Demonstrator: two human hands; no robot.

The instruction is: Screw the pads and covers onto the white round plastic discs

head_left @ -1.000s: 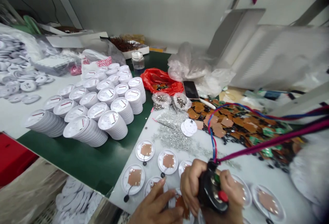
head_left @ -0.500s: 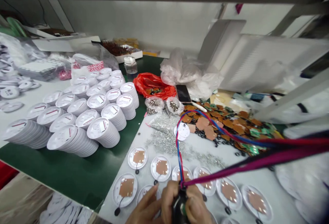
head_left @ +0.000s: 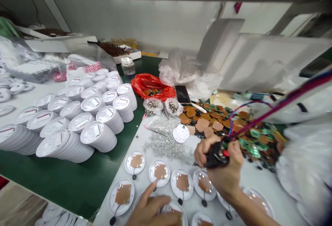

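On the near side of the heap of silver parts (head_left: 166, 146), the left hand (head_left: 152, 212) stretches over white discs (head_left: 173, 185), fingers apart; its index tip is at the lower edge of 1 disc bearing a brown board (head_left: 160, 171), and I cannot tell whether it touches. Right of the heap, the right hand (head_left: 225, 177) is clamped around a black tool (head_left: 215, 155) with a red button (head_left: 225, 153). Left of the heap, stacked white pieces (head_left: 100, 138) stand on a green tabletop (head_left: 75, 181). Right of the heap, beyond the tool, lie loose boards (head_left: 203, 125). Just behind the heap are 2 small bags (head_left: 153, 105) of metal parts; farther behind, a red bag (head_left: 153, 96) and a bottle (head_left: 128, 68).
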